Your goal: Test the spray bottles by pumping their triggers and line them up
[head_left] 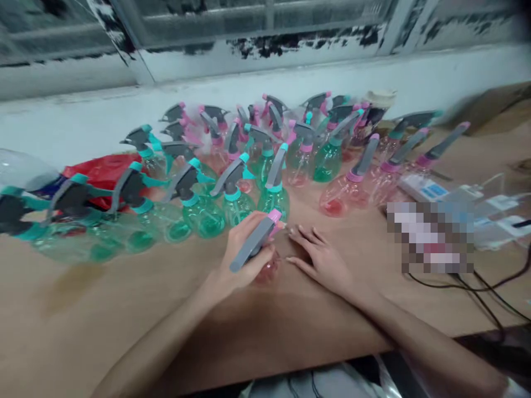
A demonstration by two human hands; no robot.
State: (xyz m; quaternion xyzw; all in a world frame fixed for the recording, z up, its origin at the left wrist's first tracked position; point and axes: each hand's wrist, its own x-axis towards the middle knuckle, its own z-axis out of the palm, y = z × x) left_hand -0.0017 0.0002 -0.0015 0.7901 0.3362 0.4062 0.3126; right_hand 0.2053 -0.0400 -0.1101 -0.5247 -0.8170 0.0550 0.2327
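Note:
My left hand [246, 251] is wrapped round the neck of a pink spray bottle [256, 240], just under its grey trigger head with the pink nozzle. The bottle stands on the table, and much of its clear pink body is hidden behind the fingers. To the right of it, my right hand [321, 257] rests on the tabletop with its fingers spread, holding nothing. Beyond the left hand stands a row of green spray bottles [207, 218] with grey and turquoise heads. Several pink spray bottles [342, 193] are grouped at the right.
More spray bottles crowd the back of the wooden table [249, 354] by the wall. A red plastic bag [103, 166] lies behind the green row. At the right are a white power strip [431, 190], black cables [468, 286] and a cardboard box [489, 116].

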